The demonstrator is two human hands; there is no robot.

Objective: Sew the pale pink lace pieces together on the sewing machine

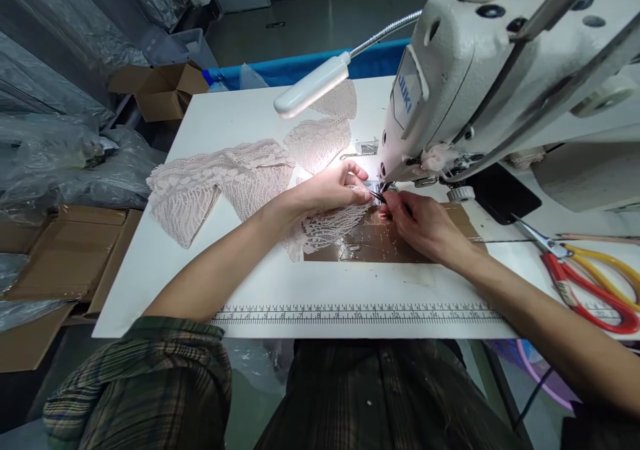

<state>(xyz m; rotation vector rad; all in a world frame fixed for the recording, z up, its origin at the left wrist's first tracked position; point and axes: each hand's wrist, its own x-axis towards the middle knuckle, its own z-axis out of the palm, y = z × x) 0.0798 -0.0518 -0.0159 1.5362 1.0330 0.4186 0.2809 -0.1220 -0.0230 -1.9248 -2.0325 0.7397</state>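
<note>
Lace piece (pixel 335 228) partly covered by the left hand (pixel 334 189), just left of the sewing machine (pixel 440 83)
Its edge is met by the left thumb; whether it is pinched cannot be told. A slim dark tool (pixel 378 197) is clamped in the right hand's (pixel 423 225) fingers, beneath the machine's head, near the lace; a longer lace strip (pixel 240 163) is spread farther left of the machine

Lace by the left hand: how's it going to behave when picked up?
The lace is likely floppy: it drapes unevenly over the brown sheet. Probably light, given its open, netlike weave. Those openings might also snag on something pointed.
</note>
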